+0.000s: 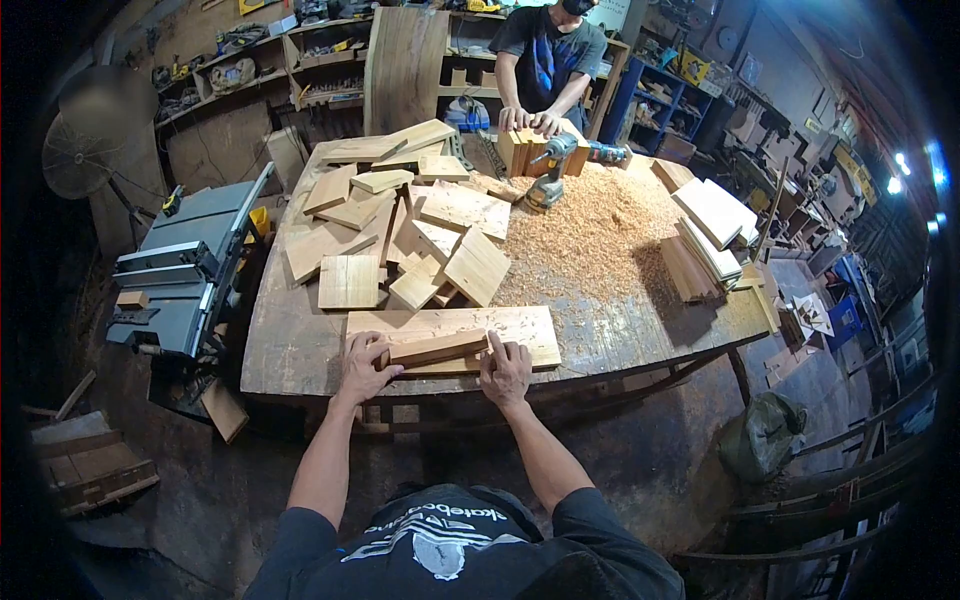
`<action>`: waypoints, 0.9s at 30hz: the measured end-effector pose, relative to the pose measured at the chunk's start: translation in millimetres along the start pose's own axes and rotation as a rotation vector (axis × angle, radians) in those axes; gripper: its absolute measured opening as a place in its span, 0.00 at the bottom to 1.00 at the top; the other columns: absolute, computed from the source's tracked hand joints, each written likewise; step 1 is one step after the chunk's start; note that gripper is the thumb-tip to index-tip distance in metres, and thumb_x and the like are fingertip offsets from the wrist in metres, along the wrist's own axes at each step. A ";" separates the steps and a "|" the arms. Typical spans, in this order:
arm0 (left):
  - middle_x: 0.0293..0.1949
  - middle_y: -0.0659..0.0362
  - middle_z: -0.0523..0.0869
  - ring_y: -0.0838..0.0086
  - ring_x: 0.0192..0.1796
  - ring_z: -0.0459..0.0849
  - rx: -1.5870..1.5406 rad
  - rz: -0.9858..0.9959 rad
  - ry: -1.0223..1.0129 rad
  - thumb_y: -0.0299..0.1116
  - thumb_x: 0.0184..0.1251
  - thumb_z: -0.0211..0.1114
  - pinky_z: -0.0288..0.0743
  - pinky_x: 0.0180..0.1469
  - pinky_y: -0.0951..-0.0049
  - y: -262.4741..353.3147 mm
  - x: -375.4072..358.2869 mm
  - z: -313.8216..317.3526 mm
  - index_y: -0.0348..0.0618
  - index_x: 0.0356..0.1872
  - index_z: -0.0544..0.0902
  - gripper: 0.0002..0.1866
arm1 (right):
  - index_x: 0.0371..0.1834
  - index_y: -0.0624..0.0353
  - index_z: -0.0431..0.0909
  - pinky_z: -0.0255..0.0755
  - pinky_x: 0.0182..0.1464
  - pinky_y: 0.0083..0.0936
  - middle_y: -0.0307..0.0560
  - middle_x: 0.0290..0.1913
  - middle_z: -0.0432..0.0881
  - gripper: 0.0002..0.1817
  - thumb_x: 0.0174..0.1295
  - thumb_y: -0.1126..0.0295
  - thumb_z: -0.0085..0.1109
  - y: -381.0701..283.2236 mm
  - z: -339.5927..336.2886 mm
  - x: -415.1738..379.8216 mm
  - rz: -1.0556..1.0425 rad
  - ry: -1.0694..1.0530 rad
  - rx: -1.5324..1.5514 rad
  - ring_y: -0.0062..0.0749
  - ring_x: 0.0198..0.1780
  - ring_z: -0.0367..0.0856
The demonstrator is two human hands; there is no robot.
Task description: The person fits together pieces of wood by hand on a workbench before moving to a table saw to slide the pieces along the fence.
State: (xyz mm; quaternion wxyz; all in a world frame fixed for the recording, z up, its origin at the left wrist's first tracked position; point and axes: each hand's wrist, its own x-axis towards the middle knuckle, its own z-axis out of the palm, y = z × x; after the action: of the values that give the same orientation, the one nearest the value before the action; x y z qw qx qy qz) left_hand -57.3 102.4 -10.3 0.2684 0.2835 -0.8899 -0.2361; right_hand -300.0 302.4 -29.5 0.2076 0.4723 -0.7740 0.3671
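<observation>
Both my hands hold a narrow wooden block (438, 348) by its ends. My left hand (367, 370) has its fingers bent round the left end, and my right hand (506, 371) grips the right end. Beneath the block a long, wide board (535, 335) lies flat along the near edge of the workbench, with some shavings on it. Just beyond my left hand sits a square light wood piece (349, 282), beside a loose pile of cut boards (476, 268).
Wood shavings (600, 230) cover the workbench's (290, 350) middle right. A cordless drill (551, 175) stands there, near a co-worker (548, 60) whose hands rest on a wooden block. Stacked boards (712, 225) lie at the right; a table saw (190, 260) stands left.
</observation>
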 end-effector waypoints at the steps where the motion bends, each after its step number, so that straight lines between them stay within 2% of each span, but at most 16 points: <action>1: 0.59 0.51 0.81 0.51 0.67 0.72 0.008 0.008 0.005 0.42 0.46 0.85 0.67 0.71 0.52 -1.7 -0.2 1.3 0.44 0.49 0.90 0.27 | 0.64 0.45 0.80 0.71 0.45 0.45 0.47 0.38 0.77 0.26 0.60 0.65 0.68 0.3 0.6 0.5 0.000 0.001 0.000 0.47 0.42 0.76; 8: 0.57 0.51 0.81 0.51 0.67 0.72 0.006 0.001 0.019 0.41 0.45 0.85 0.67 0.72 0.52 -0.8 0.6 1.9 0.44 0.49 0.90 0.27 | 0.67 0.45 0.78 0.71 0.46 0.45 0.47 0.39 0.77 0.29 0.60 0.63 0.68 0.3 -1.6 -0.5 -0.013 -0.040 -0.022 0.47 0.43 0.76; 14: 0.57 0.52 0.81 0.52 0.65 0.74 -0.017 0.018 0.015 0.42 0.45 0.85 0.66 0.72 0.52 -4.4 1.4 5.4 0.46 0.53 0.88 0.30 | 0.67 0.45 0.78 0.71 0.47 0.46 0.48 0.40 0.77 0.29 0.59 0.65 0.68 0.4 0.2 0.0 -0.002 -0.011 0.002 0.47 0.43 0.76; 16: 0.58 0.52 0.81 0.53 0.67 0.72 0.003 0.010 0.008 0.45 0.48 0.83 0.66 0.73 0.53 -5.8 0.7 4.2 0.48 0.54 0.88 0.30 | 0.67 0.45 0.78 0.71 0.47 0.46 0.48 0.40 0.77 0.29 0.59 0.65 0.67 -1.0 -0.1 -0.5 -0.003 -0.002 0.023 0.47 0.43 0.76; 27: 0.59 0.52 0.81 0.52 0.67 0.73 0.005 0.007 0.013 0.47 0.49 0.83 0.67 0.72 0.53 -7.7 -1.4 4.3 0.46 0.51 0.89 0.28 | 0.68 0.44 0.78 0.71 0.47 0.46 0.48 0.39 0.78 0.30 0.57 0.67 0.67 0.6 0.9 -0.9 -0.020 -0.015 -0.002 0.48 0.42 0.76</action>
State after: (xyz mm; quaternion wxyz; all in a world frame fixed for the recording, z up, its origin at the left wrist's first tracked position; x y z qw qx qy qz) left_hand -56.1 98.8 -18.4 0.2744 0.2825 -0.8897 -0.2309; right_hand -300.1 302.4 -31.0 0.2061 0.4826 -0.7711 0.3606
